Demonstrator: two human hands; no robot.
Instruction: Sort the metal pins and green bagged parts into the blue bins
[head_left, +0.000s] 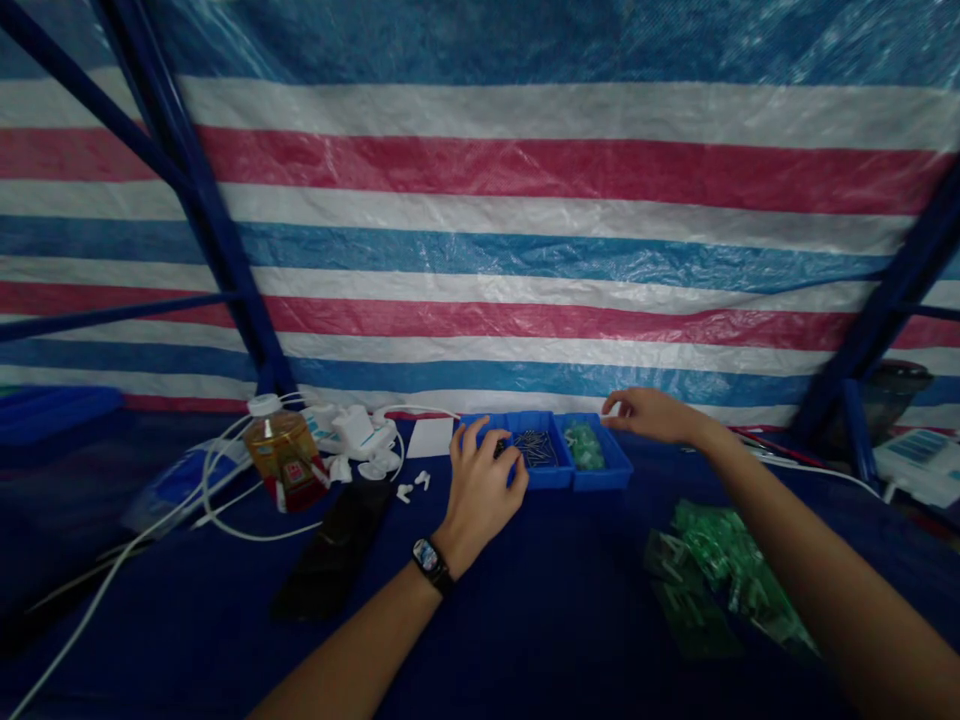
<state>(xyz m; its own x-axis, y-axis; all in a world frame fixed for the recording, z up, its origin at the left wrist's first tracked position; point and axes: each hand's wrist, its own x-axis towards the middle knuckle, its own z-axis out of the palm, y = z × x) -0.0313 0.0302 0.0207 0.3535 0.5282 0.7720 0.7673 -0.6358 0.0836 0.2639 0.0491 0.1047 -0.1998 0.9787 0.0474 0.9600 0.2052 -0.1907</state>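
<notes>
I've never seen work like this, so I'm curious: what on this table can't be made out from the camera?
From the head view:
Whatever the left hand touches: hidden by its own fingers.
The dark metal pieces in the blue tray: too small to tell apart.
The bottle's label: too small and dim to read.
The white device: cut off by the right edge.

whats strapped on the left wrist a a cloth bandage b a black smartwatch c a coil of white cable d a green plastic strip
b, the black smartwatch is strapped on the wrist of the left hand, which is over the blue tray
</notes>
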